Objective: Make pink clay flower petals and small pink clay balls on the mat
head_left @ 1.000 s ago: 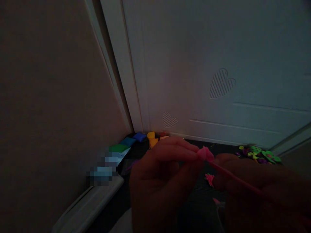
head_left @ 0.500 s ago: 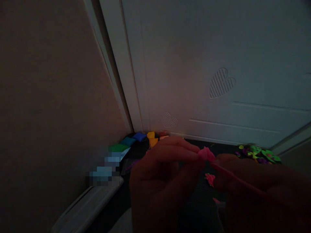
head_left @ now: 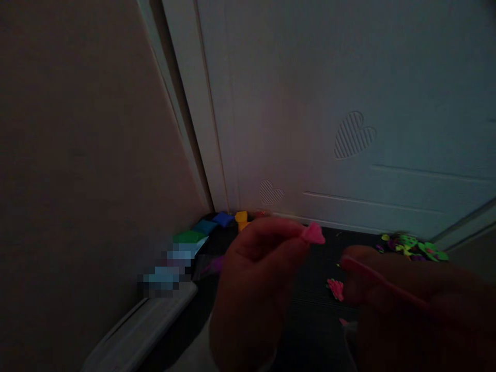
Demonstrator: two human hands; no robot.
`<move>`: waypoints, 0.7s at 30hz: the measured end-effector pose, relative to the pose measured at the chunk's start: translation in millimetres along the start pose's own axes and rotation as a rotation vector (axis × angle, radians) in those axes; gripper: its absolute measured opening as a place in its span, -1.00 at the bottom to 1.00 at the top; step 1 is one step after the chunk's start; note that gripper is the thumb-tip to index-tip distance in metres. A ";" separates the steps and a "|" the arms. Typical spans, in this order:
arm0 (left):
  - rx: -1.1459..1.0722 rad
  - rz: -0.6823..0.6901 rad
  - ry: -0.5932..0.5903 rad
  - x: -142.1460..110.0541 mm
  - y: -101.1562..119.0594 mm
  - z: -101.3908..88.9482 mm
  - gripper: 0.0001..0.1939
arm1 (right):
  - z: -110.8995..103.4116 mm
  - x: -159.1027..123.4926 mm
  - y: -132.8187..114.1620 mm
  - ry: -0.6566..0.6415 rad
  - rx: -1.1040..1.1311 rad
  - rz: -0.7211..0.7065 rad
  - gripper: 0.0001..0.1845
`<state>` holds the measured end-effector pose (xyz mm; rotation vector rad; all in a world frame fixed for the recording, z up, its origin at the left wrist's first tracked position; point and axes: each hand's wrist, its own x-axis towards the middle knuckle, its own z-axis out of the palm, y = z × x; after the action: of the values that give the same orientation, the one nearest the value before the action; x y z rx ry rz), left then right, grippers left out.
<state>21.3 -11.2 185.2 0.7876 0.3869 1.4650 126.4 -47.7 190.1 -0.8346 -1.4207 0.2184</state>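
Observation:
My left hand (head_left: 253, 287) pinches a small pink piece of modelling clay (head_left: 315, 234) between thumb and fingertips. The piece flares out at its free end. To the right, my right hand (head_left: 422, 310) is closed round a thin pink modelling tool (head_left: 383, 281), a flat stick lying along the fingers. Its tip is apart from the clay. Below, between the hands, a small pink textured clay clump (head_left: 335, 289) sits on the dark surface, partly behind my right hand. The light is dim, so fine detail is lost.
A green packet (head_left: 189, 236), a blue packet (head_left: 223, 219) and a yellow packet (head_left: 241, 216) line the back left. Green, purple and yellow clay shapes (head_left: 430, 250) lie at the far right. A white panel with embossed hearts (head_left: 271, 192) rises behind; a white box-like object (head_left: 143, 325) stands lower left.
My left hand has drawn the pink clay left and slightly up, away from the tool's tip. The clay now shows a flared end. My right hand stays nearly in place.

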 end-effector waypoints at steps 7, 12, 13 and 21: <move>-0.340 -0.242 -0.021 8.6 -6.4 -7.7 -0.93 | -0.8 1.9 5.9 -0.042 0.141 -0.019 -0.82; -0.375 -0.289 0.002 2.8 -7.3 -1.8 -0.92 | -2.6 0.1 3.5 0.023 0.220 0.079 -0.89; -0.374 -0.284 0.003 2.0 -7.2 -0.8 -0.91 | -2.3 -1.0 2.6 0.043 0.224 0.113 -0.89; -0.365 -0.295 -0.030 0.1 -6.7 0.8 -0.89 | 3.1 -8.7 -4.2 0.107 0.226 0.199 -0.90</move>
<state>26.8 -10.7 181.2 0.4377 0.1937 1.1983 120.5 -54.7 185.7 -0.7881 -1.1886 0.4703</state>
